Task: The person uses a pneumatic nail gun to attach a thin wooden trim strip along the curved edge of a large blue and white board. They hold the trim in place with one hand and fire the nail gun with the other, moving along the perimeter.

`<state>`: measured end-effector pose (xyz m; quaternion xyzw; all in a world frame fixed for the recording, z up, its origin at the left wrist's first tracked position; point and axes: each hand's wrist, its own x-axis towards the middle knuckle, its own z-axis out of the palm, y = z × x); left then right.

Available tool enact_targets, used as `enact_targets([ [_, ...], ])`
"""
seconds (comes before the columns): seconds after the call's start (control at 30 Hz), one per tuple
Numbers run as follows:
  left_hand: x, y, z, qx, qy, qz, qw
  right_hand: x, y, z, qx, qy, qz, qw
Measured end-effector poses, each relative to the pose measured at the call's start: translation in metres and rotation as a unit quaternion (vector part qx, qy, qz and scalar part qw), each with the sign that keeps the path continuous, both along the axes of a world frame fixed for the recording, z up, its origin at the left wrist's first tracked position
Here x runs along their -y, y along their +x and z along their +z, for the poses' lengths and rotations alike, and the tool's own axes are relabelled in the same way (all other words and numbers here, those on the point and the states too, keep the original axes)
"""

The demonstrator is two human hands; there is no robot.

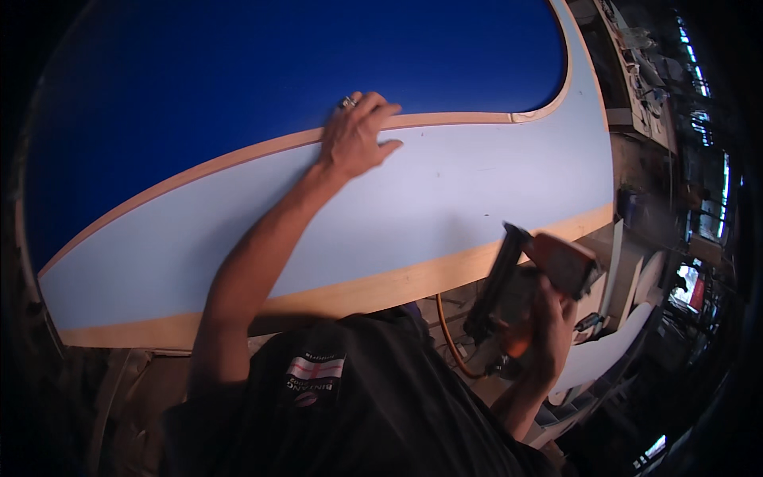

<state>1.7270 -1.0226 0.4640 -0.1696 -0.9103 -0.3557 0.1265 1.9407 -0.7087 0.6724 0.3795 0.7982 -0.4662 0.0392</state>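
My left hand (355,137) rests on the curved wooden strip (262,147) that borders a blue surface. Its thumb is spread apart from the slightly bent fingers, which lie across the strip, and a ring shows on one finger. My right hand (548,322) is wrapped around the handle of an orange and black air nail gun (560,262). The tool is held near the front wooden edge of the pale panel, apart from it, and is slightly blurred. Part of the grip is hidden by my fingers.
The large pale panel (469,187) has a bare wooden front edge (381,286) and surrounds the blue surface (262,71). An orange hose (442,326) hangs below the nail gun. To the right stand a cluttered bench (636,63) and a white curved board (608,358).
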Motion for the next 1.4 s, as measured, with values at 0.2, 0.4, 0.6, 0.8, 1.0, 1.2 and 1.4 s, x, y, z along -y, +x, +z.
enact_targets([
  [0.2,-0.004,-0.024,-0.008,0.166,0.004,-0.007,0.986,0.042,-0.126,-0.008,0.093,-0.070,0.203,0.972],
  [0.4,-0.009,-0.020,-0.003,0.178,0.034,0.001,0.983,0.069,-0.198,-0.044,0.038,-0.118,0.257,0.958],
  [0.6,-0.009,-0.022,-0.005,0.199,0.038,0.006,0.979,0.064,-0.227,-0.063,0.058,-0.128,0.259,0.956],
  [0.8,-0.003,-0.006,0.003,0.199,0.040,0.012,0.979,0.070,-0.218,-0.059,0.063,-0.150,0.261,0.952],
  [1.0,-0.002,0.005,0.017,0.190,0.034,0.004,0.981,0.072,-0.206,-0.044,0.100,-0.111,0.257,0.955],
  [1.2,0.000,0.006,0.025,0.208,0.029,0.008,0.978,0.074,-0.206,-0.041,0.153,-0.079,0.289,0.942],
  [1.4,-0.005,0.000,0.022,0.201,0.037,0.002,0.979,0.069,-0.201,-0.039,0.123,-0.086,0.258,0.954],
])
